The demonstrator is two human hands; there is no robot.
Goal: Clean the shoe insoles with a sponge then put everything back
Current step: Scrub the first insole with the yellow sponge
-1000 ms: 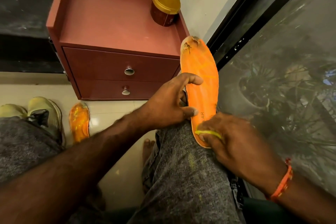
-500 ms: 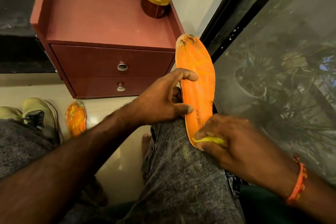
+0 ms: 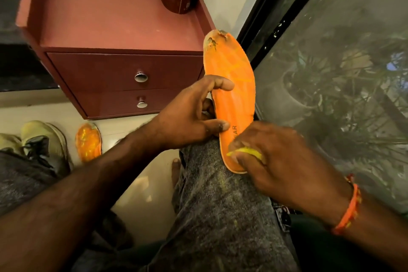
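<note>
The left hand (image 3: 187,117) pinches the orange insole (image 3: 231,86) on the knee. The right hand (image 3: 278,157) squeezes a yellow sponge (image 3: 247,152) against its near end.

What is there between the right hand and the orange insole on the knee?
In the head view, a yellow sponge lies between the right hand and the heel end of the orange insole, pressed under the fingers. The left hand steadies the insole's edge.
</note>
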